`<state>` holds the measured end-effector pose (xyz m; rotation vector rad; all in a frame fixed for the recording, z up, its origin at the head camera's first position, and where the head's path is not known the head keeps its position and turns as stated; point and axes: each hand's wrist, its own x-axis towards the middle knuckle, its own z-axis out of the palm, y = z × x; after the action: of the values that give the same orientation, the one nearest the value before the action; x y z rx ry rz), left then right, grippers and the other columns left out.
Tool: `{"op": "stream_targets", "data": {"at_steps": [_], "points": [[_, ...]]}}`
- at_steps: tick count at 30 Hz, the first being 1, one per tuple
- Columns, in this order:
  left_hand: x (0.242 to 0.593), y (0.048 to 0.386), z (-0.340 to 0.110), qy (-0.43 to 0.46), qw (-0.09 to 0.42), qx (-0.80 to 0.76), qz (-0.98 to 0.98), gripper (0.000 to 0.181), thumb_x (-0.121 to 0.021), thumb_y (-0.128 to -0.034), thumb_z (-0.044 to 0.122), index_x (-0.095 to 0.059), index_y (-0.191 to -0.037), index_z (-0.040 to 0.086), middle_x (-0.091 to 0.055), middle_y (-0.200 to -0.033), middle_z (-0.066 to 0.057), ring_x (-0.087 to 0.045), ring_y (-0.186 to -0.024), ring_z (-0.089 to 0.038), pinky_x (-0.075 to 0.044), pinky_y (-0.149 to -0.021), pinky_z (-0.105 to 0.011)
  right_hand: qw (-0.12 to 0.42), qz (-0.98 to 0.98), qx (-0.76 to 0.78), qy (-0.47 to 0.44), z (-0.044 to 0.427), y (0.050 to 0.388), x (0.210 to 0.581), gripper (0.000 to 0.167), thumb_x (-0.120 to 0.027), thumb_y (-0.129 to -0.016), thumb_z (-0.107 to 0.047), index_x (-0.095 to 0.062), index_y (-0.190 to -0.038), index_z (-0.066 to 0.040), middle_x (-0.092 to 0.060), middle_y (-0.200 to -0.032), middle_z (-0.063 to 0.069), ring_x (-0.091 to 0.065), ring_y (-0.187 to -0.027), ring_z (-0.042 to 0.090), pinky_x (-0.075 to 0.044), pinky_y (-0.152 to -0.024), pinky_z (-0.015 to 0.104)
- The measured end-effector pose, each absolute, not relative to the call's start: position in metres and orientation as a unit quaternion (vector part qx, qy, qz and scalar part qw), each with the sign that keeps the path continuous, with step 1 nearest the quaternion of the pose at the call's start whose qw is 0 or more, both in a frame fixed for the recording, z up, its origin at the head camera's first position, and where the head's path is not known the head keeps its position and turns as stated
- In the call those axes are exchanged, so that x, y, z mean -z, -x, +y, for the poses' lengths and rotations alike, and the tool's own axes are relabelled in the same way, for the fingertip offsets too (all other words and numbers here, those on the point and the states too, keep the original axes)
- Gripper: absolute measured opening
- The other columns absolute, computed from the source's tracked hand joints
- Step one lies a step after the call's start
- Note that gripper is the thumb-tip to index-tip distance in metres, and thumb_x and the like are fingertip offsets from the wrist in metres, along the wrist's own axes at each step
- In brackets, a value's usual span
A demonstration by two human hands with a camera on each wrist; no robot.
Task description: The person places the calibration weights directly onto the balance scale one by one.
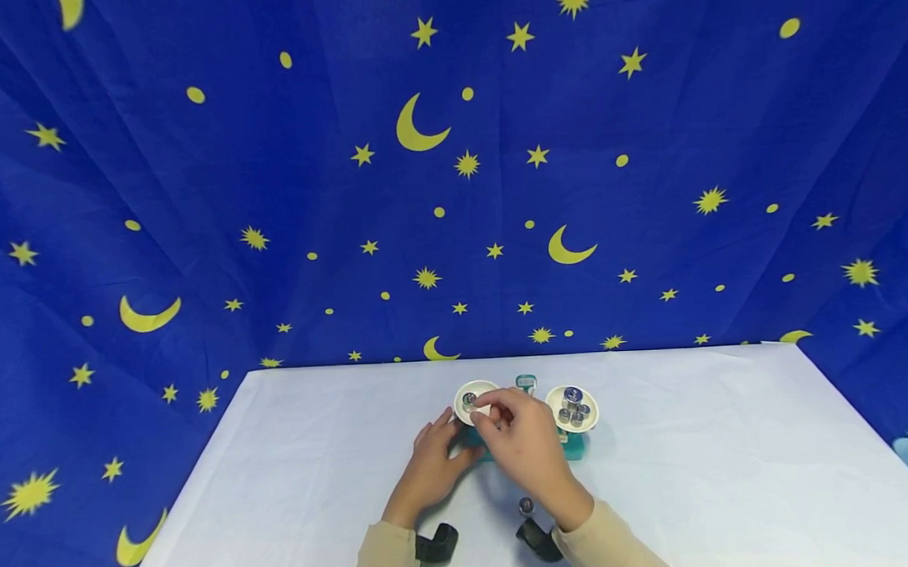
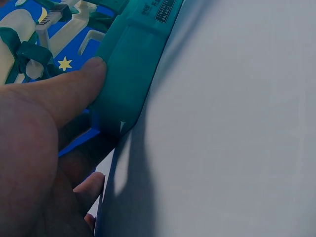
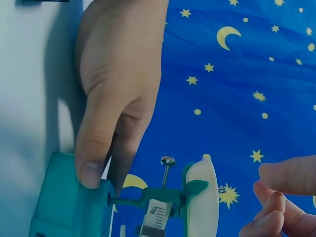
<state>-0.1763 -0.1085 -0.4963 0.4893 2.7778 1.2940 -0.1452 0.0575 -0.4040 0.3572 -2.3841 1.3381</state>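
- One big blue star-and-moon cloth is hung at the back, well clear of the work.
- The white tabletop comes next; everything's set out on that.
- The teal balance is stood toward the tabletop's far side. Step in hand, at a guess: a weight is either being put into a pan or taken out, can't tell which.
- Left hand: its grip is clamped on the balance's base, thumb on top, so it's presumably being steadied.
- Right hand: its grip is held apart just above the left pan, nothing visibly pinched. The balance's middle is partly covered by it in the head view.
- Left pan: a single weight is held in it. A light touch is probably called for next, so the pan doesn't get knocked.
- Right pan: loaded with a cluster of weights, one bigger, several smaller.
- Black wrist units are worn on both arms.
- Smallest: a loose weight is left near the right one, so it could get bumped.
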Motion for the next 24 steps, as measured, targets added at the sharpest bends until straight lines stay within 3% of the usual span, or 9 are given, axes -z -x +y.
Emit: {"op": "stream_targets", "data": {"at_steps": [24], "points": [[0.500, 0.176, -0.110, -0.162, 0.009, -0.425, 0.891, 0.066, -0.069, -0.0935, 0.040, -0.052, -0.144, 0.000, -0.048, -0.150, -0.021, -0.032, -0.146, -0.040, -0.013, -0.121, -0.061, 0.128, -0.857, -0.475, -0.151, 0.088, 0.127, 0.420, 0.013, -0.079, -0.081, -0.004, -0.077, -0.088, -0.015, -0.051, -0.067, -0.016, -0.046, -0.059, 0.002, -0.041, -0.053, 0.020]]}}
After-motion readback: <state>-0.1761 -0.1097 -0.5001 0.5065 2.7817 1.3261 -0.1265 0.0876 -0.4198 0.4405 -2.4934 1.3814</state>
